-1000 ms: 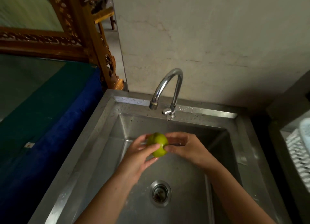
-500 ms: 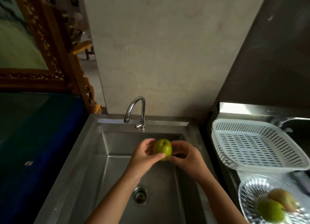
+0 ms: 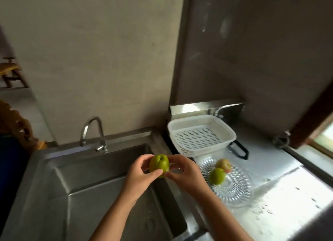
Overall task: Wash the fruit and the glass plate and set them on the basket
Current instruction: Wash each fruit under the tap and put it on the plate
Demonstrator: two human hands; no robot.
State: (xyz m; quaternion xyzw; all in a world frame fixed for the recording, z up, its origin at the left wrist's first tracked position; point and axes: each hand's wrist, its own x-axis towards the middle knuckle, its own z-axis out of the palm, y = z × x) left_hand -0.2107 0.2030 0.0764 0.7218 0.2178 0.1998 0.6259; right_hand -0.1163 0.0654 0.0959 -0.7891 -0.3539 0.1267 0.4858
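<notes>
**Green fruit held over the sink's right edge**

Here, both hands gripped one green fruit (image 3: 159,165), a round, smooth, glossy thing with a small dimple at its top. The left hand (image 3: 142,175) wrapped its near-left side, thumb pressed under it; the right hand (image 3: 185,172) pinched its right side with fingertips. The fruit hung above the right rim of the steel sink (image 3: 75,195), whose brushed metal basin was deep and square-cornered. A curved chrome tap (image 3: 92,132) stood at the far edge.

To the right, on the wet steel bench (image 3: 288,195), lay a clear glass plate (image 3: 234,188) with a ribbed, cut pattern. It carried a second green fruit (image 3: 217,175) and, just beyond it, a paler fruit (image 3: 224,165) blushed pink and yellow. Farther back sat a white plastic basket (image 3: 201,134), rectangular with rounded corners and a slotted floor. A black loop-shaped handle (image 3: 238,149) showed beside its near-right corner. Water drops speckled the bench at the near right.
</notes>
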